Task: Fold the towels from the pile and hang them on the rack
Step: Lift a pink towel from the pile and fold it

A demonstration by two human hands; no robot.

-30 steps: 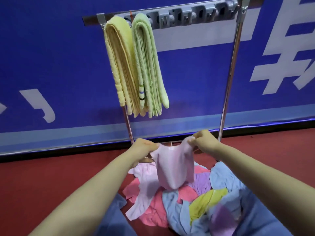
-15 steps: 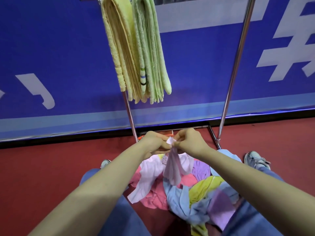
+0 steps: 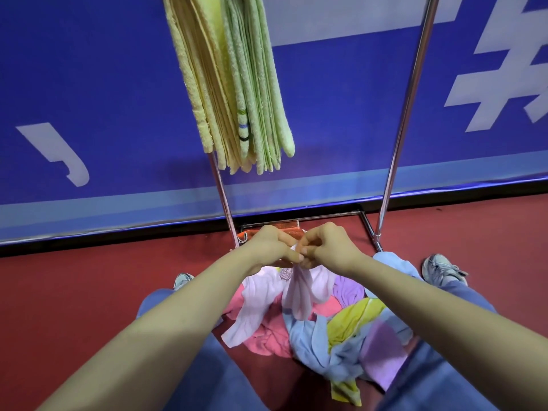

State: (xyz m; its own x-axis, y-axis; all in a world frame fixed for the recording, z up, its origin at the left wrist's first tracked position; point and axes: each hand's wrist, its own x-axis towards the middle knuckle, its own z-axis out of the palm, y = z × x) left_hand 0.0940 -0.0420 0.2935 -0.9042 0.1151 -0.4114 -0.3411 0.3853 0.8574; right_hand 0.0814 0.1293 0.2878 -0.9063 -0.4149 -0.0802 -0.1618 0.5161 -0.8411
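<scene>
While only the head view is on offer, counts first: two folded towels hang on the rack, a yellow towel (image 3: 197,81) on the left and a green towel (image 3: 261,84) touching it on the right, both draped from above the top edge of the picture. Two metal rack posts show, a left post (image 3: 224,200) and a right post (image 3: 406,114), joined by a base bar (image 3: 299,218) on the floor. One loose pile of towels (image 3: 320,327) lies on the floor between the person's knees: pink, lilac, blue, yellow-green, purple pieces, too tangled to count. Two shoes, left shoe (image 3: 182,279) and right shoe (image 3: 443,269).

Floor (image 3: 74,292) is dark red. Behind the rack stands a blue wall banner (image 3: 89,84) with white lettering and a pale stripe low down. An orange cloth (image 3: 252,234) lies by the rack base, mostly hidden.

Hands: left hand (image 3: 271,250) and right hand (image 3: 330,249) meet just above the pile, fingers curled tight, both pinching the top edge of one pale pink towel (image 3: 301,295). It hangs down bunched and narrow, its lower end reaching the pile.
</scene>
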